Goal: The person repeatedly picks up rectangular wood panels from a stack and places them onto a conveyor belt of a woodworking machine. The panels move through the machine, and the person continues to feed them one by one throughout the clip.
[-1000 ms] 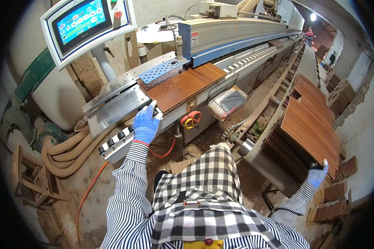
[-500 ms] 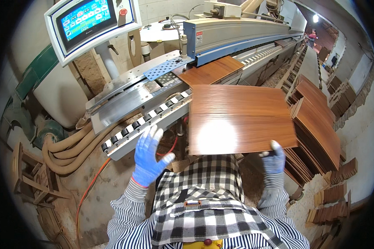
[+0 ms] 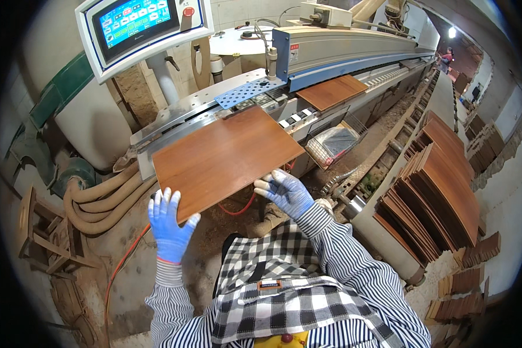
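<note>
A wood-grain brown board (image 3: 229,153) lies tilted over the near end of a long machine's feed table (image 3: 142,162). My right hand (image 3: 287,192), in a blue glove with whitish fingertips, grips the board's near edge toward its right corner, thumb and fingers closed on it. At the near left corner is my left hand (image 3: 171,227), gloved the same, with fingers spread and thumb apart; whether it touches the board is hard to tell. A second brown board (image 3: 332,91) lies farther along the machine, beside its blue guard.
A touchscreen panel (image 3: 139,29) stands at the upper left. Stacked brown boards (image 3: 432,194) rest on a roller conveyor at the right. Tan hoses (image 3: 107,206) and a wooden stool (image 3: 49,232) are at the left. Another person (image 3: 445,59) stands far back.
The board in my right hand has swung left onto the feed table and turned. My right hand moved left with it; my left hand came down and left. The other board slid farther along the machine.
</note>
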A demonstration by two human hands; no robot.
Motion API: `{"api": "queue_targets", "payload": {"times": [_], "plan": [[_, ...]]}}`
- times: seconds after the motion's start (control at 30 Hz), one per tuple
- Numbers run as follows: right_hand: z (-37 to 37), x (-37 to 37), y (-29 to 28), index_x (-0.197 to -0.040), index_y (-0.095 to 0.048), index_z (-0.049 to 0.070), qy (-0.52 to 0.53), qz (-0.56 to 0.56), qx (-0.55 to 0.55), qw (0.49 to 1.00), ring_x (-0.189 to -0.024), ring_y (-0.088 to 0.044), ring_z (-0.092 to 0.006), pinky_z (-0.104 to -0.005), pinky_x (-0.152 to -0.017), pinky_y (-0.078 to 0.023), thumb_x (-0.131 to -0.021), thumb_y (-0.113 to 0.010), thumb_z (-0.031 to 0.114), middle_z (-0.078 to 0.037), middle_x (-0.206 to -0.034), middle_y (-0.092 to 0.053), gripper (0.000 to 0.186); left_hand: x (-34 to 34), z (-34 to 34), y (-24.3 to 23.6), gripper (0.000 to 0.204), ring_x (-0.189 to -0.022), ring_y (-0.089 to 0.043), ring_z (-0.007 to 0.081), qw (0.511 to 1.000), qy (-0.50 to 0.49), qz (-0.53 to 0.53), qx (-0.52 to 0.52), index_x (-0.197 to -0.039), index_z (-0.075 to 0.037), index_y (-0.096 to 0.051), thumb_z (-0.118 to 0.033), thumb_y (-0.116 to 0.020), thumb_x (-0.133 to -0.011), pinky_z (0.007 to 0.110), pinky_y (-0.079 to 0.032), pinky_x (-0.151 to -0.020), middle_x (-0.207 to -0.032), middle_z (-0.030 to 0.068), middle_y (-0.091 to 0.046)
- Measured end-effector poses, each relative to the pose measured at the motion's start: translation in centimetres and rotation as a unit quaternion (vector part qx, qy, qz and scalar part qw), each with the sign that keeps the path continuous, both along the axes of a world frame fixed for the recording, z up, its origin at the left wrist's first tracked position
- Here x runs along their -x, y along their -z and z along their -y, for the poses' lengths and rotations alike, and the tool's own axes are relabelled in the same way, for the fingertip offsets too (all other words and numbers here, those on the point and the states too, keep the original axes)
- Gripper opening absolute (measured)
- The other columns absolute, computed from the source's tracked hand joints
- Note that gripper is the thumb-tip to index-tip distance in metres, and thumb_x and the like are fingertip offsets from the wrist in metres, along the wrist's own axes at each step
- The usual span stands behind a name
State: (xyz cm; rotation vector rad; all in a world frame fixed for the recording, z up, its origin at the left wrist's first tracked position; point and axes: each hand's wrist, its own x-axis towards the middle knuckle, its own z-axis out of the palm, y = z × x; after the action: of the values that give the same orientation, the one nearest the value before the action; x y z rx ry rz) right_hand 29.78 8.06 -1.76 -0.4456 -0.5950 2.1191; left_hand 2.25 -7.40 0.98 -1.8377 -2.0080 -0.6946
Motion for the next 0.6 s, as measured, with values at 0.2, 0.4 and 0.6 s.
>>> {"api": "queue_targets", "payload": {"times": [0.2,0.4,0.6], "plan": [[0.7,-8.0,-3.6,-0.133,-0.045,-0.004,0.116,0.328,-0.255,0.902,-0.107,-0.061,-0.0247,-0.0353,-0.091,-0.051,-0.088,-0.062,0.018,-0.019,-0.121,-0.059,0.053,3.1,-4.6,1.2,0.063,-0.129,-0.04,0.033,0.999,-0.032,0.011,-0.004,-0.128,-0.005,-0.053,-0.039,-0.071,-0.079,0.045,-0.023,-0.112,-0.137,0.0165,-0.048],[1.1,-23.3,-7.4,-0.121,-0.058,0.007,0.375,0.749,-0.446,0.316,-0.11,-0.058,-0.0244,-0.0386,-0.097,-0.046,-0.084,-0.065,0.014,-0.013,-0.121,-0.061,0.038,2.6,-6.6,0.4,0.064,-0.119,-0.05,0.0347,0.995,-0.077,0.059,0.028,-0.13,-0.008,-0.052,-0.043,-0.071,-0.079,0.042,-0.037,-0.102,-0.141,0.0179,-0.043],[2.7,-31.9,-9.2,-0.131,-0.049,0.015,0.211,0.929,-0.303,0.043,-0.123,-0.046,-0.029,-0.0404,-0.104,-0.037,-0.084,-0.063,0.014,-0.01,-0.135,-0.049,0.049,2.2,-7.0,1.1,0.07,-0.112,-0.052,0.0367,0.992,-0.115,0.059,-0.002,-0.129,-0.007,-0.054,-0.048,-0.073,-0.075,0.045,-0.04,-0.096,-0.14,0.02,-0.043]]}}
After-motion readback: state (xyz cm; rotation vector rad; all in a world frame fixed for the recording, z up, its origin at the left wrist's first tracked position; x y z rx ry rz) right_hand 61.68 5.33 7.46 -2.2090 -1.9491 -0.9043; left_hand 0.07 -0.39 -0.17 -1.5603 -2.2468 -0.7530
